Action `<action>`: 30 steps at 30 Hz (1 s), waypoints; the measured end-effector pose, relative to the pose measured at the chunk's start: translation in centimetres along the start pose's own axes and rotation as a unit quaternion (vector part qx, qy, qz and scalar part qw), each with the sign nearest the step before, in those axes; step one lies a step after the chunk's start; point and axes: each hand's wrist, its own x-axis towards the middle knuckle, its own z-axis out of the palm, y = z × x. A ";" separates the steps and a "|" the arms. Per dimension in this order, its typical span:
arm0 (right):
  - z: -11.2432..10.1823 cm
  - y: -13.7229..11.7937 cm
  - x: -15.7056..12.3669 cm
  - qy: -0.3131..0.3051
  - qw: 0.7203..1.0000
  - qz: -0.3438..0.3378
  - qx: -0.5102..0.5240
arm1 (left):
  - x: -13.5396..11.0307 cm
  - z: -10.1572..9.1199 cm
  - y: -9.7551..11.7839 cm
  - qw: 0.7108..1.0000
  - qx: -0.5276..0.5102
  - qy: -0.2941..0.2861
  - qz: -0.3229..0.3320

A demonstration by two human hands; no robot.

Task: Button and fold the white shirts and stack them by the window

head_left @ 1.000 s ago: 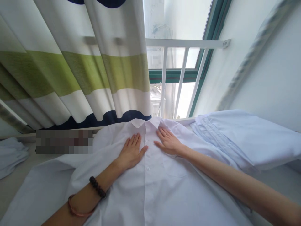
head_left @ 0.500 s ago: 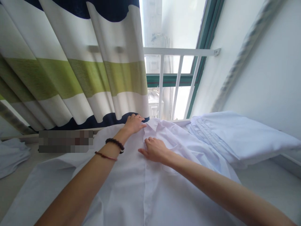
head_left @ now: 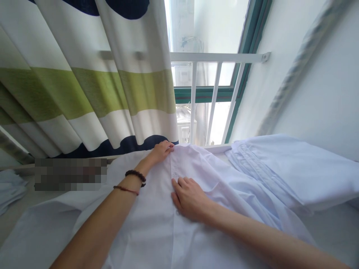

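A white button-front coat (head_left: 146,224) lies spread in front of me, its front placket running down the middle. At its top end, close to the curtain hem, my left hand (head_left: 162,150) pinches the upper edge of the cloth; the wrist wears a dark beaded bracelet (head_left: 136,175) and a thin reddish cord (head_left: 126,189). Lower down, my right hand (head_left: 191,198) rests on the placket with fingers laid on the fabric and the thumb apart. Small buttons show faintly beside its fingers. What lies under its palm is hidden.
Folded white cloth (head_left: 297,168) lies to the right by the wall. More pale cloth (head_left: 11,188) sits at the far left, near a blurred-out patch. A striped curtain (head_left: 98,89) hangs behind, beside a window with a white railing (head_left: 215,57).
My right hand has slid down along the placket, toward me. My left hand stays at the top edge, its fingers now closer together, and the collar point that stuck up there no longer shows.
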 end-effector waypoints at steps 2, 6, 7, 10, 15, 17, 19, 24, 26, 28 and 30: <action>-0.2 0.0 0.0 -0.006 1.000 0.012 0.013 | -0.5 0.6 0.2 1.000 0.018 0.017 0.008; 0.3 -0.2 -0.6 -0.031 0.995 0.029 0.093 | -1.3 1.6 0.2 0.998 0.052 0.009 0.032; 0.5 -0.2 -0.8 -0.043 0.992 0.025 0.113 | -1.4 1.8 0.2 0.998 0.059 0.003 0.037; 0.7 -0.2 -1.4 -0.066 0.987 0.003 0.146 | -1.3 2.3 -0.2 0.996 0.075 -0.011 0.045; 0.2 0.0 -1.6 -0.082 0.985 -0.018 0.152 | -1.0 2.2 -0.4 0.994 0.092 -0.033 0.057; -0.1 0.2 -1.5 -0.084 0.985 -0.017 0.148 | -1.3 1.9 0.0 0.993 0.102 -0.025 0.055; -0.4 0.3 -1.6 -0.084 0.986 -0.022 0.142 | -2.2 1.3 0.8 0.992 0.115 -0.006 0.050; -1.0 0.0 -3.8 -0.056 0.996 0.005 0.072 | -6.8 0.2 3.9 0.991 0.119 0.036 0.056; -0.8 -0.2 -5.3 -0.046 0.996 0.019 0.068 | -9.1 0.4 4.9 0.992 0.088 0.003 0.087; -0.5 -0.2 -6.5 -0.053 0.995 0.021 0.085 | -11.0 0.9 5.4 0.991 0.048 -0.070 0.100; -0.2 0.5 -7.1 -0.073 0.992 0.003 0.102 | -12.1 1.6 5.6 0.987 0.020 -0.138 0.080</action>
